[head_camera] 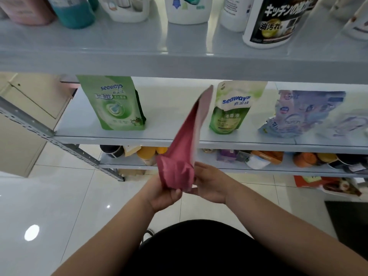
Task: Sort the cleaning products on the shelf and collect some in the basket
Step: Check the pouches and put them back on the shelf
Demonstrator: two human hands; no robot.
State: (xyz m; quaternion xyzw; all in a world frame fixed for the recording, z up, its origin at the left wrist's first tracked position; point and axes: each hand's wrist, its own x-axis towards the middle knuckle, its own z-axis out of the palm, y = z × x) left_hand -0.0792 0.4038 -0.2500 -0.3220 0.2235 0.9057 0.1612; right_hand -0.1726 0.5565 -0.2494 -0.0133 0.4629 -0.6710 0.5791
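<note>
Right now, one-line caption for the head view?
Left hand and right hand hold a soft pink pouch before a pale shelf of green pouches.

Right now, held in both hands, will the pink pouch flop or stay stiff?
Probably floppy: the pink pouch is creased and bulging where the left hand and right hand grip its bottom, flat toward the top. Likely bottom-heavy, so it may sag sideways if one hand releases.

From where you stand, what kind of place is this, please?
Probably a small shop or a stockroom, though I cannot tell which. Tiered metal shelves carry cleaning products: bottles stand on the upper tier, green Seaways refill pouches on the middle one, and the floor is glossy white tile.
</note>
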